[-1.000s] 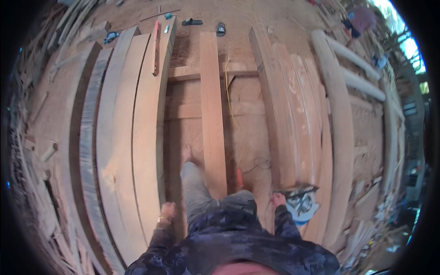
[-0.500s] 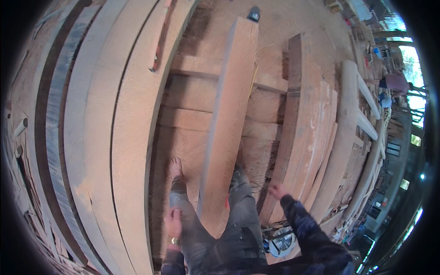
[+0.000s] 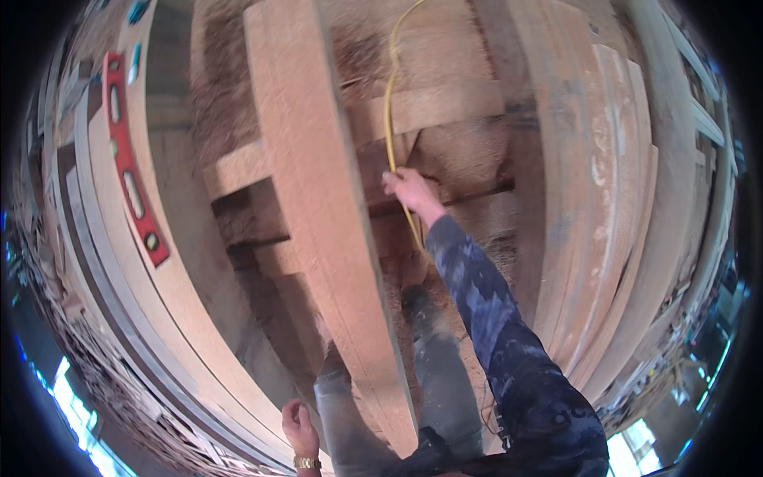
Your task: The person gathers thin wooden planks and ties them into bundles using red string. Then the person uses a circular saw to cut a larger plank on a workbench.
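Note:
My right hand (image 3: 413,192) reaches forward, its fingers closed on a yellow cord (image 3: 389,107) that runs from the far edge down beside a long squared timber beam (image 3: 318,183). This beam lies lengthwise between my legs, across crosswise wooden supports (image 3: 445,105). Low on the left, my left hand (image 3: 300,428), with a watch (image 3: 306,463) on its wrist, hangs with fingers curled near my left leg. Nothing shows in it.
A red spirit level (image 3: 131,171) lies on the long planks (image 3: 199,318) at left, with a teal tool (image 3: 135,62) near it. More stacked timbers (image 3: 572,199) line the right side. Sawdust covers the ground (image 3: 445,32) beneath the supports.
My view has shifted forward along the beam. My right hand has moved from beside my right knee out to the yellow cord and closed on it. My left hand stays low, empty.

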The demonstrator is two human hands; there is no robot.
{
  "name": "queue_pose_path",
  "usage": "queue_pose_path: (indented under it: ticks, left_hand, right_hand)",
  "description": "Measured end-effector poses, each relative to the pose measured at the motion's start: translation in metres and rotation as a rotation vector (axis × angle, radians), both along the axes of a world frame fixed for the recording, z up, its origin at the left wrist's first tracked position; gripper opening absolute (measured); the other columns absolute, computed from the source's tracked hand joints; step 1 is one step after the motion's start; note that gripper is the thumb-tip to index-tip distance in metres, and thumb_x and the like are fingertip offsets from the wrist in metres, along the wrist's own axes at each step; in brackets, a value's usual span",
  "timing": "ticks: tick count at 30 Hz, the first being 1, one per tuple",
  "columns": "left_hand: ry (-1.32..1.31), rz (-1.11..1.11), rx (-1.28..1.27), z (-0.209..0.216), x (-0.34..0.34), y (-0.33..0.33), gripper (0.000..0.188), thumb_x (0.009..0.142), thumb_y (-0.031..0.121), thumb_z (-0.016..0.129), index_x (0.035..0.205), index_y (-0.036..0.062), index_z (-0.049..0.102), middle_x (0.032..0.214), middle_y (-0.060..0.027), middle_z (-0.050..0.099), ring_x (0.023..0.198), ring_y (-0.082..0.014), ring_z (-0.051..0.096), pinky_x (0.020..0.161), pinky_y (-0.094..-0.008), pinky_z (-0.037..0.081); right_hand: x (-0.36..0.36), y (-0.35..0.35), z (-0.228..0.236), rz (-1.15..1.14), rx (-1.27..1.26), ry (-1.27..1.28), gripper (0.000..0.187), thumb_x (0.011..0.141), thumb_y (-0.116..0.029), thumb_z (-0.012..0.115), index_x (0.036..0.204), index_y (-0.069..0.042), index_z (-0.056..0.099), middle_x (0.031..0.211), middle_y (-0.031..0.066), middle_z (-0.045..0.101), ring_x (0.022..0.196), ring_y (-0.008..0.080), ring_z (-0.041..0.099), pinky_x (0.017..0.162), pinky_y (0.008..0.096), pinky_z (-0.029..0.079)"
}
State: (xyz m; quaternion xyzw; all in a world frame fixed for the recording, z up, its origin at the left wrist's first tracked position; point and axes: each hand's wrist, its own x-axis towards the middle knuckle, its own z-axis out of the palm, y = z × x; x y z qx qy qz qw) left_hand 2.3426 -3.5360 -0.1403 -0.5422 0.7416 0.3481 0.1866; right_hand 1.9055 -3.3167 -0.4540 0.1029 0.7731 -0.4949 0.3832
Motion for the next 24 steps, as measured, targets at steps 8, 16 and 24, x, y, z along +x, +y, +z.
queue_pose_path:
  ticks: [8, 16, 24]
  left_hand:
    - [0.265, -0.176, -0.008, -0.010, -0.199, -0.050, 0.028, 0.094, 0.015, 0.056, 0.114, -0.0038, 0.063, 0.104, -0.0169, 0.068, 0.099, -0.0262, 0.064, 0.088, -0.0367, 0.050]
    - [0.449, 0.160, -0.218, -0.135, -0.579, -0.136, 0.054, 0.104, 0.041, 0.038, 0.102, -0.0052, 0.066, 0.099, -0.0165, 0.070, 0.090, -0.0278, 0.063, 0.083, -0.0405, 0.047]
    - [0.141, -0.044, -0.296, -0.203, -0.608, -0.094, 0.051, 0.101, 0.045, 0.036, 0.116, 0.0020, 0.059, 0.093, -0.0290, 0.066, 0.087, -0.0498, 0.062, 0.074, -0.0564, 0.045]
  right_hand:
    - [0.037, 0.189, 0.191, -0.130, 0.420, 0.146, 0.032, 0.097, -0.028, 0.056, 0.107, -0.001, 0.067, 0.087, 0.0160, 0.071, 0.083, 0.0316, 0.070, 0.079, 0.0402, 0.054]
    - [-0.241, 0.153, 0.196, 0.162, 0.676, 0.710, 0.046, 0.097, -0.023, 0.057, 0.138, -0.003, 0.052, 0.138, 0.0213, 0.055, 0.130, 0.0382, 0.050, 0.110, 0.0454, 0.039]
    - [-0.420, 0.104, 0.106, 0.113, 1.024, 0.961, 0.069, 0.099, -0.037, 0.055, 0.148, 0.006, 0.033, 0.153, 0.0271, 0.035, 0.143, 0.0411, 0.031, 0.119, 0.0486, 0.023]
